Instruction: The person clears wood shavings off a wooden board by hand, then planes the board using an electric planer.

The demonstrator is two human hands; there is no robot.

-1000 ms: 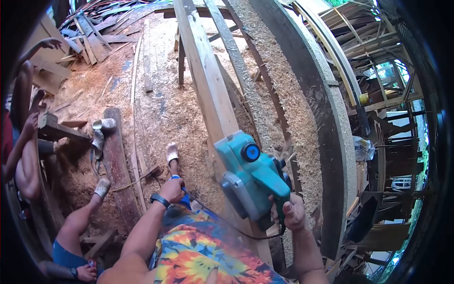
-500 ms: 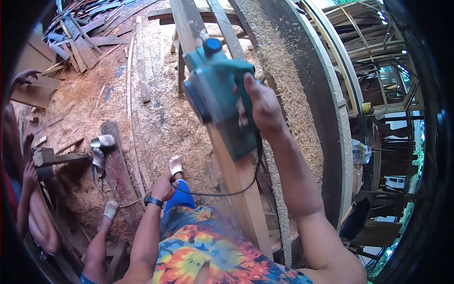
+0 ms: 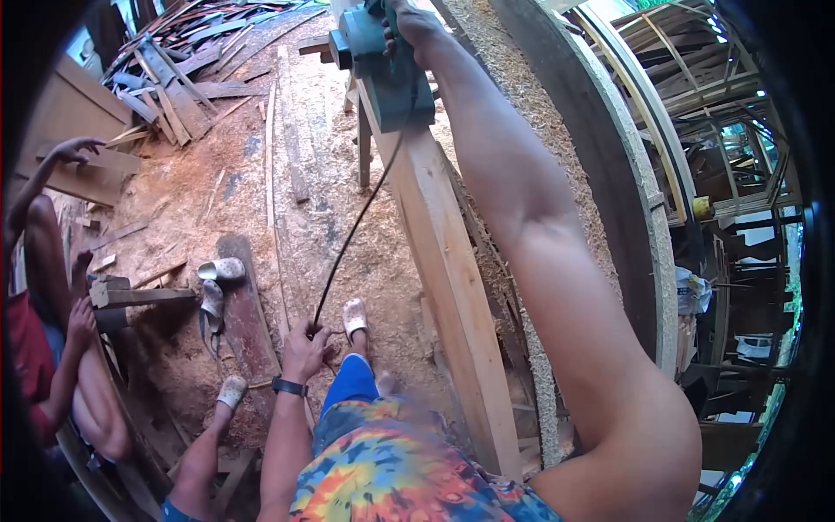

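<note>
Near the top of the view, my right hand (image 3: 416, 33) is wrapped around the rear handle of a green electric hand planer (image 3: 387, 87). The planer rests along a long wooden beam (image 3: 448, 287), at its far part. A black power cord (image 3: 361, 213) runs from the planer down to my left hand (image 3: 306, 352). That hand, with a dark band on its wrist, is closed on the cord and holds it away from the beam. The near stretch of the beam shows a pale, bare wood face.
Shavings cover the ground (image 3: 226, 183) and a dark plank (image 3: 600, 174) at right. Loose clogs (image 3: 222, 269) lie on a board at left. Another person's hand (image 3: 80, 150) shows at far left, beside a wooden block (image 3: 143, 297). Scrap wood (image 3: 187, 56) is piled behind.
My right hand has pushed the planer forward along the beam, away from me. The cord has drawn up taut from a slack loop, still in my left hand.
</note>
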